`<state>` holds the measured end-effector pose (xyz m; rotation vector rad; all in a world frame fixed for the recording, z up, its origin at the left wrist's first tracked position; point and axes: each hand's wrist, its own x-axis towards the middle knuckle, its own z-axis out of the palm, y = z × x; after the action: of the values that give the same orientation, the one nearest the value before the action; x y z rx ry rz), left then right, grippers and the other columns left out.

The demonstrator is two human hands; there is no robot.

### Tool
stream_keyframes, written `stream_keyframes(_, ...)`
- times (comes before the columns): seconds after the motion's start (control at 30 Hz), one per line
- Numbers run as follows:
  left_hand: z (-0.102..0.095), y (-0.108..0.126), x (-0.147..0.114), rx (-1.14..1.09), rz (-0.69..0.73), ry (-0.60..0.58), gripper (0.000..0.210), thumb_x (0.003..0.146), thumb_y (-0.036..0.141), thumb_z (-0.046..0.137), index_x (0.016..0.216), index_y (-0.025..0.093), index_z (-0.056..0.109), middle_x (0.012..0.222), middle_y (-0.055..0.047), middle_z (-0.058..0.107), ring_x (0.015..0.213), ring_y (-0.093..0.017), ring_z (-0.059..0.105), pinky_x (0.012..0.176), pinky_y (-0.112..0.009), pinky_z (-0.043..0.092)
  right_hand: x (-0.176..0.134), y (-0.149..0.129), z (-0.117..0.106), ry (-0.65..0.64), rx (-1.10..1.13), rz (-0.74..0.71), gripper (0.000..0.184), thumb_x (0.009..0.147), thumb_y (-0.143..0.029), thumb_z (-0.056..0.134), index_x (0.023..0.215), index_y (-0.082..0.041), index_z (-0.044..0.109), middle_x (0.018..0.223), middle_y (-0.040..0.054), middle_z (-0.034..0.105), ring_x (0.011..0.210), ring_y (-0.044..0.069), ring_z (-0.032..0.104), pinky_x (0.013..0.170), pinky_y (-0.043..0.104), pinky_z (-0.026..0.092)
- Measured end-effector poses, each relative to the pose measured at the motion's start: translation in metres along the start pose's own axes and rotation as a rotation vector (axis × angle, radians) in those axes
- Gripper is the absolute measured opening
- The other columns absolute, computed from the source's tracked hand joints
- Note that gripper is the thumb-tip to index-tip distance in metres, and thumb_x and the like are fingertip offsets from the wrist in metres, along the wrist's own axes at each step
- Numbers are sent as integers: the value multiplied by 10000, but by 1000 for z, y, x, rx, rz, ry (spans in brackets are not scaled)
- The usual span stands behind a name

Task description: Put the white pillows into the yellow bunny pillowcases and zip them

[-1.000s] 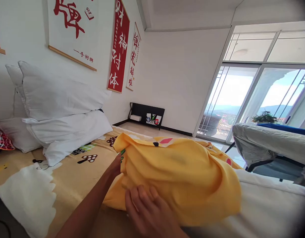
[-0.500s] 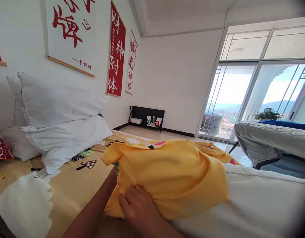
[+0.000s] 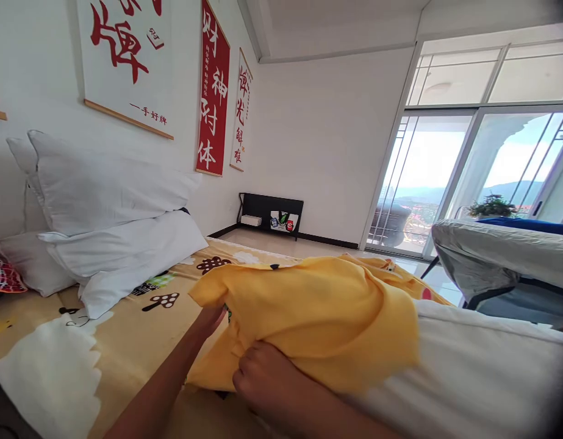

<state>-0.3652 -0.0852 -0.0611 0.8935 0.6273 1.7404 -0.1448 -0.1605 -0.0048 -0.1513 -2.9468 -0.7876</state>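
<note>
A yellow fabric cover lies bunched over the near end of a long white padded piece of bedding. My right hand is closed in a fist on the cover's near edge, with cloth gathered under the fingers. To its left, my left hand reaches under a raised fold of the same cover. Its fingers are mostly hidden by the cloth, so their grip does not show. A bit of green print shows beside the left fingertips.
White pillows are piled against the wall on the left. The patterned bed sheet spreads beneath. Another yellow cloth lies behind the bedding. A low black shelf stands by the far wall, and a covered piece of furniture on the right.
My right hand has moved slightly right and turned into a tighter fist. The left hand has shifted a little, showing more of itself beside the fold. The cover's front edge has shifted slightly.
</note>
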Motion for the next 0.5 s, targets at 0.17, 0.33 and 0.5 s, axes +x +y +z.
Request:
stream_keyframes(0.17,22,41,-29,-34,170,34,435,765,562,607,1018,216,686,1080,-69,709,1133,-282,577,880,-375,506,-5,4,-4,69,-29,18,82,843,-201,655,784,-145,641,724,35,657,666,180,582,607,323,401)
stream_keyframes(0.33,85,43,-49,379,248,-20,478,651,418,802,1025,151,668,1028,-88,710,957,-242,638,792,-295,506,4,-8,20,72,-39,-23,88,861,-178,622,781,-149,646,712,39,667,664,180,584,615,318,408)
stream_keyframes(0.5,120,37,-42,361,268,192,456,691,527,745,917,141,654,893,-76,718,804,-204,668,691,-274,518,-14,1,-19,111,-3,-3,161,884,-137,528,772,-195,629,688,-13,652,646,155,553,632,298,422)
